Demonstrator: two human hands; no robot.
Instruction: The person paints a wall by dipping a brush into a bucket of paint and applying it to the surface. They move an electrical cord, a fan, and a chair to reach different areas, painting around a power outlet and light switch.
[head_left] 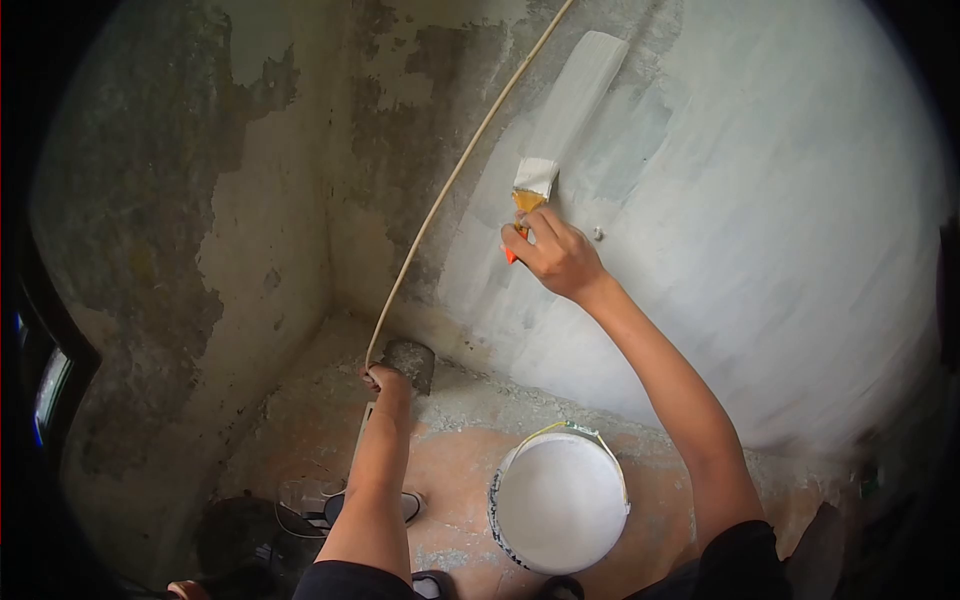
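Note:
My right hand (pixel 558 252) is closed around the orange handle of a paintbrush (pixel 537 176), whose bristles are loaded with white paint and pressed against the wall (pixel 790 190). A fresh white stroke (pixel 580 90) runs up and to the right from the bristles. Lower down, my left hand (pixel 383 377) grips the low end of a long beige cable (pixel 440 200) that curves up past the top of the view. Its fingers are partly hidden. Below my right hand, a bucket (pixel 493 512) of white paint (pixel 560 505) stands on the floor, its yellowish handle lying against the rim.
To the left, the other wall (pixel 260 200) has peeling, dark patches. A grey cylindrical object (pixel 412 365) stands in the corner behind my left hand. Crumbled debris (pixel 500 400) lies along the wall base. My feet show at the bottom edge, close to the bucket.

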